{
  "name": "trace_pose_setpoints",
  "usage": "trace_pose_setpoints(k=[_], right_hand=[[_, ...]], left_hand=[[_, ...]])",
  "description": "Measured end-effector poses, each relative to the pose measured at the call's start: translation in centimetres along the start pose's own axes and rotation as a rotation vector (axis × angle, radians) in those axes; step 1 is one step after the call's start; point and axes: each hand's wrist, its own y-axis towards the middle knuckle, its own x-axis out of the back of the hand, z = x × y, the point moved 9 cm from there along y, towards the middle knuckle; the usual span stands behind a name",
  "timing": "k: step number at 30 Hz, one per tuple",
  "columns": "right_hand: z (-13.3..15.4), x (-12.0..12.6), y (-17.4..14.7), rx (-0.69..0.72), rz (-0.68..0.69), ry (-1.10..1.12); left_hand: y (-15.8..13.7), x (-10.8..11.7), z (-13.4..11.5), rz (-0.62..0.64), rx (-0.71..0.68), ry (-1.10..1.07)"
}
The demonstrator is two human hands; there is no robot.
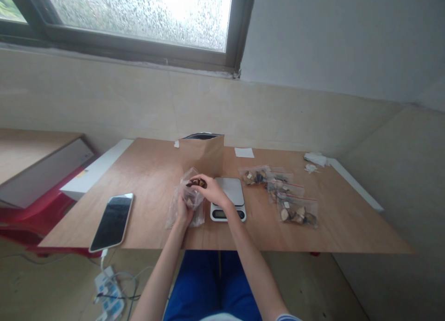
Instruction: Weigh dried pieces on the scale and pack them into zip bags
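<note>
My left hand (185,212) is closed around a clear plastic bag (190,199), which has a few brown pieces low inside it. At the bag's mouth, my right hand (210,190) grips several dark brown dried pieces (199,183) that look like dried mushrooms. Under my left hand lie more flat clear bags (172,214). Just right of the hands sits a white kitchen scale (233,191), partly covered by my right wrist. Behind the hands stands a brown paper pouch (205,155) with its dark mouth open.
Filled zip bags (298,212) of brown pieces lie in a group on the right. A smartphone (113,223) rests at the left, its cable running to a power strip (110,291) below. A white paper slip (244,153) and crumpled tissue (315,159) lie toward the back.
</note>
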Motion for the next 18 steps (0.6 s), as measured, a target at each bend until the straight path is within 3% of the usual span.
trace_pose_setpoints(k=[4,8,14,18], right_hand=[[0.9,1.5,1.3,0.036,-0.110,0.202],[4.1,3.7,3.6,0.151,-0.213,0.291],[10.2,8.1,8.0,0.428,-0.441,-0.052],[10.5,7.7,11.1,0.450,-0.390,-0.340]], left_hand=[[-0.3,-0.4,-0.2,0.026,0.043,-0.033],[-0.3,-0.3,-0.1,0.025,0.072,-0.051],[-0.4,-0.4,0.0,0.058,0.081,-0.073],[-0.4,-0.6,0.0,0.080,0.087,-0.088]])
